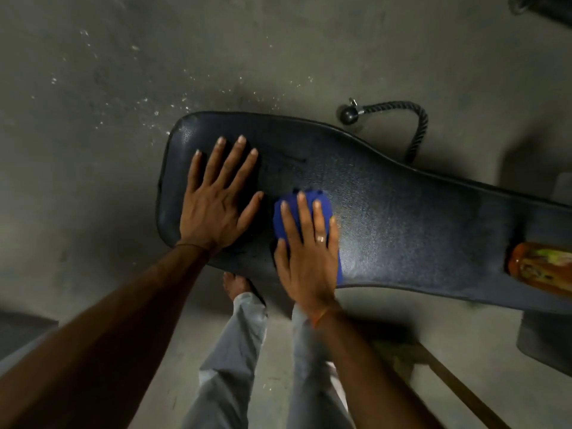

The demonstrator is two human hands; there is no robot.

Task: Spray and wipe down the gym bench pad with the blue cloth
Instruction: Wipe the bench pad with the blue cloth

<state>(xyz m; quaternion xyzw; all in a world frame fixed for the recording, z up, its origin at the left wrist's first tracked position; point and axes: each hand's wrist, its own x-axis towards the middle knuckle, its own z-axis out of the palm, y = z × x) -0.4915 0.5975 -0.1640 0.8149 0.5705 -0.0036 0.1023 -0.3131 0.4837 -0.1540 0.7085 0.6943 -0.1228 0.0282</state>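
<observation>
The dark gym bench pad [402, 218] stretches from the centre to the right edge, its surface glistening. My left hand [216, 199] lies flat on the pad's wide left end, fingers spread, holding nothing. My right hand [309, 252] presses flat on the folded blue cloth [288, 212], which rests on the pad near its front edge. An orange spray bottle [538, 267] lies on its side on the pad at the far right, partly cut off by the frame.
A black rope handle with a ball end [399, 116] lies on the concrete floor [123, 88] behind the pad. My legs in grey trousers [235, 351] stand in front. A dark bench frame [544, 335] sits at lower right.
</observation>
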